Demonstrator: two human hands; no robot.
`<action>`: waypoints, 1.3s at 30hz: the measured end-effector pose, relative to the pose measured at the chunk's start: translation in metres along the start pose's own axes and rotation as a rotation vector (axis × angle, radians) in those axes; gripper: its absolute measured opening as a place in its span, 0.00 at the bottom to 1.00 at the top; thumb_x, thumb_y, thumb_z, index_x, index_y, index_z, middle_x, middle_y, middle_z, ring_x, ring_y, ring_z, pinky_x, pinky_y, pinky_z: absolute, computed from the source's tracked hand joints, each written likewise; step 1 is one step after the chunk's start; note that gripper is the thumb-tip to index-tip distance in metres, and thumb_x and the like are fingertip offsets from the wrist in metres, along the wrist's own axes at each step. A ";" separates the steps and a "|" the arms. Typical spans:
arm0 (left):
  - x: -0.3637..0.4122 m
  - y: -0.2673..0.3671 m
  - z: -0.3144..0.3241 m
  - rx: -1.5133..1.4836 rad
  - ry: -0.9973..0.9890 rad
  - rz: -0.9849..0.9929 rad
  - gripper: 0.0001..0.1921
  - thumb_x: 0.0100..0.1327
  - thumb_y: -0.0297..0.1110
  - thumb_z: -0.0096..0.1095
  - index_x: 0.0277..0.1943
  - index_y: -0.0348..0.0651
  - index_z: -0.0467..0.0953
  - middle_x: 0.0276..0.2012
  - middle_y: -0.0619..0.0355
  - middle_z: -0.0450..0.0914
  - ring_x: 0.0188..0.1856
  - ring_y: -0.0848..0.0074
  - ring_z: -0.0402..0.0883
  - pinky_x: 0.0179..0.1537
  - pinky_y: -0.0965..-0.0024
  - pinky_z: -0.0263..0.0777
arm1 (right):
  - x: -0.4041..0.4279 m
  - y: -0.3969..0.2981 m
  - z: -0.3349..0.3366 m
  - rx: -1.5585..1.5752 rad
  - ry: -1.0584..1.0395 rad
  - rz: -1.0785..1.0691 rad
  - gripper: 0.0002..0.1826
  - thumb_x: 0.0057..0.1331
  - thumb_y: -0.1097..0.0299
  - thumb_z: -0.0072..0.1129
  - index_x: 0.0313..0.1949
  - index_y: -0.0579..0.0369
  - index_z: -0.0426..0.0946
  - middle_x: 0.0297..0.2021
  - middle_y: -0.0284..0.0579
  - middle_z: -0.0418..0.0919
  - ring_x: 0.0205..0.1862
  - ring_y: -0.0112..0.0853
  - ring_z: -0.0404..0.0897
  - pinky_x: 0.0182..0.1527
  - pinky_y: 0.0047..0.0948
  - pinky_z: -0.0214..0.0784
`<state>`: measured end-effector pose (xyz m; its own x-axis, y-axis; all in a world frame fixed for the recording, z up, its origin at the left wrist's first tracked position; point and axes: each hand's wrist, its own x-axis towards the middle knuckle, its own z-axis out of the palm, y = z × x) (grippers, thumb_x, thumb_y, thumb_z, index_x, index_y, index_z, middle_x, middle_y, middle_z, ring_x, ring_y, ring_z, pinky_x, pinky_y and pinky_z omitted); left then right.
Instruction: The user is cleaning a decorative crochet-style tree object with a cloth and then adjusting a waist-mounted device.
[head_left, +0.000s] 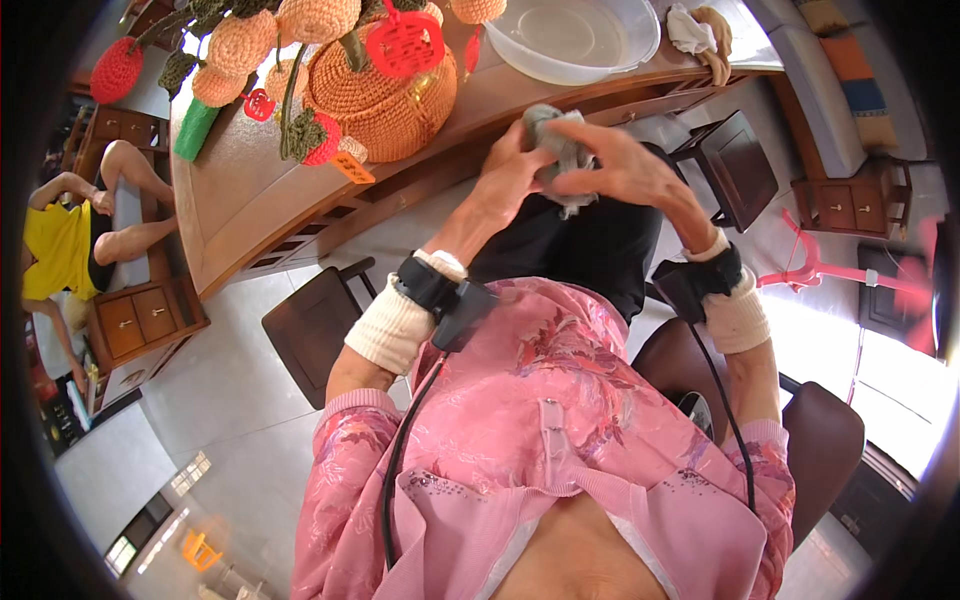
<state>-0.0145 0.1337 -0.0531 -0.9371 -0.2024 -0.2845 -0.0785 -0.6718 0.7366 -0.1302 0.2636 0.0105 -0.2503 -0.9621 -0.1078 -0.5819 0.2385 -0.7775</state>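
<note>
A crumpled grey cloth bundle (551, 139), possibly a rolled sock, is held up just past the front edge of the wooden table. My left hand (517, 161) grips it from the left, its fingers partly hidden behind the fabric. From the right, my right hand (622, 165) curves around the bundle with thumb and fingers against it, slightly blurred. Loose, paler fabric hangs from the lower side. Beyond my hands, a translucent plastic basin (574, 67) stands on the table. To its right lies a small heap of white and tan cloth (705, 41).
On the wooden table (247, 232) stand an orange crocheted basket (382, 105) and crocheted fruit with red tags. Dark wooden stools (307, 330) (727, 172) flank me. A person in a yellow top (60, 251) sits far left. A pink stand (814, 262) is at right.
</note>
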 end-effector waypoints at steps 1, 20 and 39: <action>-0.003 -0.009 -0.013 0.129 0.076 0.009 0.20 0.61 0.26 0.56 0.57 0.40 0.67 0.49 0.58 0.75 0.50 0.71 0.77 0.50 0.63 0.74 | 0.006 0.005 0.014 -0.024 0.026 -0.097 0.31 0.54 0.54 0.63 0.54 0.60 0.71 0.44 0.55 0.78 0.46 0.40 0.77 0.50 0.33 0.67; 0.026 -0.086 -0.303 0.203 0.828 -0.242 0.21 0.58 0.24 0.57 0.56 0.37 0.67 0.53 0.48 0.74 0.52 0.66 0.76 0.51 0.60 0.72 | -0.006 0.066 0.007 0.340 0.077 0.337 0.16 0.63 0.65 0.56 0.47 0.61 0.76 0.31 0.37 0.78 0.32 0.23 0.76 0.39 0.22 0.69; 0.141 -0.112 -0.151 0.637 0.476 -0.327 0.21 0.55 0.25 0.62 0.53 0.43 0.70 0.49 0.55 0.76 0.47 0.73 0.78 0.42 0.60 0.75 | -0.063 0.158 0.015 -0.045 1.013 0.474 0.08 0.56 0.67 0.57 0.33 0.57 0.80 0.25 0.44 0.80 0.32 0.35 0.79 0.38 0.33 0.71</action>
<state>-0.0864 0.0729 -0.2688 -0.6027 -0.4419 -0.6644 -0.6292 -0.2490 0.7363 -0.1948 0.3603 -0.1147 -0.9568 -0.2260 0.1828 -0.2827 0.5771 -0.7662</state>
